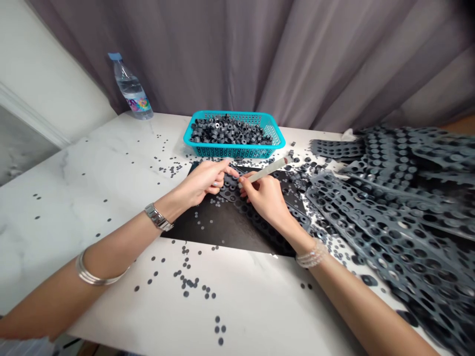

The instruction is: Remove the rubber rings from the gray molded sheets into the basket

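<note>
My right hand (pixel 267 195) is closed around a pale, pen-like stick (pixel 269 169). Its lower end points down at a dark grey perforated strip (pixel 232 194), and its upper end leans toward the back right. My left hand (pixel 208 182) is over the strip's far end, with thumb and index finger stretched out and the other fingers curled. The left index fingertip comes close to the right fingertips. Under both hands, the strip, with rows of round holes and ring shapes, runs slantwise across a black mat (pixel 208 225). My right hand hides part of the strip.
Behind the mat stands a turquoise basket (pixel 237 147) full of small dark ring-shaped pieces. A heap of perforated strips (pixel 393 222) covers the right side. Small dark discs (pixel 189 283) lie scattered over the white table (pixel 92 168). A water bottle (pixel 132 91) stands at back left.
</note>
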### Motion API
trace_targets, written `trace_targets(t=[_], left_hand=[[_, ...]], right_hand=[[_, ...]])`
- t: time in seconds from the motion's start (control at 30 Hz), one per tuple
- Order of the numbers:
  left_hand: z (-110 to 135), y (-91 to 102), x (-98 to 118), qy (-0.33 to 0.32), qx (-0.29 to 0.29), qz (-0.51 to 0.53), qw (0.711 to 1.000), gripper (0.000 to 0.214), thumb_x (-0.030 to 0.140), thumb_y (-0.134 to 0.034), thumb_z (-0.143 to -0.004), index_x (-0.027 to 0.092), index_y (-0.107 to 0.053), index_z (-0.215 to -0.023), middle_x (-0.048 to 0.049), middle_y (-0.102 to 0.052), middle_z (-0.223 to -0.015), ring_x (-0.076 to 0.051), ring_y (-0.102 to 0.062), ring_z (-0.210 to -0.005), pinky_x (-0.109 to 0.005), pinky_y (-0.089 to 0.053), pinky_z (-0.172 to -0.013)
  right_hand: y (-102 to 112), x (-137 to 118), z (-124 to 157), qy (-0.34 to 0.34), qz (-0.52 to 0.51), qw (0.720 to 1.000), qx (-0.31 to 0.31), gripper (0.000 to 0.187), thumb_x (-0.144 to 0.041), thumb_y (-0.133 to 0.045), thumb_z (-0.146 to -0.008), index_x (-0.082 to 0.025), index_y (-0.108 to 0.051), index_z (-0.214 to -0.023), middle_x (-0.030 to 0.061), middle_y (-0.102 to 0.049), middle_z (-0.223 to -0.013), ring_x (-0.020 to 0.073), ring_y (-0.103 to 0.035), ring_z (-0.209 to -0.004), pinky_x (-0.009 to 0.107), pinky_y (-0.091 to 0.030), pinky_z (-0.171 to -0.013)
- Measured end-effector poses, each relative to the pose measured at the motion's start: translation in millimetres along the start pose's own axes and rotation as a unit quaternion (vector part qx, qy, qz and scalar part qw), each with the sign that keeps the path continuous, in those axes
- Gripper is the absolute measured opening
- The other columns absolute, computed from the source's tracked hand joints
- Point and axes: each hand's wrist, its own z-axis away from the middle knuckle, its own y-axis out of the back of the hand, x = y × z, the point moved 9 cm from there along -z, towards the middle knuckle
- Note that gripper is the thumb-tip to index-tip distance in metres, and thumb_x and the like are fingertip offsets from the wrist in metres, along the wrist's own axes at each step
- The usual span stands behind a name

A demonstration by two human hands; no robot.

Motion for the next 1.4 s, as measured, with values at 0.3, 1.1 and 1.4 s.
trace_targets(t=[0.3, 1.1, 1.4], left_hand=[[15, -18.0, 26, -0.178, 0.028, -0.464, 0.867, 0.019, 0.017, -0.063, -0.075, 0.019, -0.076, -0.088, 0.0021, -0.05, -0.051, -0.013, -0.039, -0.051, -0.026, -0.025, -0.057], [14, 13.7, -15, 0.077, 0.018, 0.349, 0.934, 0.007, 0.008, -0.059, -0.085, 0.007, -0.061, -0.078, -0.0073, -0.058, -0.081, -0.002, -0.042, -0.051, -0.011, -0.03, -0.039], [23, -5.0, -24, 0.144, -0.025, 0.404, 0.903, 0.013, 0.007, -0.052, -0.09, 0.008, -0.06, -0.079, -0.0062, -0.059, -0.076, 0.0, -0.033, -0.043, -0.011, -0.027, -0.033]], right_hand=[[1, -6, 1, 0.002, 0.014, 1.0, -0.003, 0.023, -0.025, -0.048, -0.089, -0.017, -0.066, -0.077, 0.0031, -0.068, -0.062, 0.0165, -0.064, -0.054, 0.024, -0.044, -0.055], [15, 9, 0, -0.041, -0.119, 0.99, 0.06, 0.03, -0.041, -0.051, -0.088, -0.015, -0.065, -0.078, 0.005, -0.068, -0.064, 0.0182, -0.066, -0.056, 0.025, -0.05, -0.052], [22, 15, -2, -0.059, -0.141, 0.986, 0.069, 0.033, -0.045, -0.054, -0.085, -0.014, -0.064, -0.078, 0.0064, -0.068, -0.064, 0.0178, -0.065, -0.054, 0.025, -0.052, -0.046]])
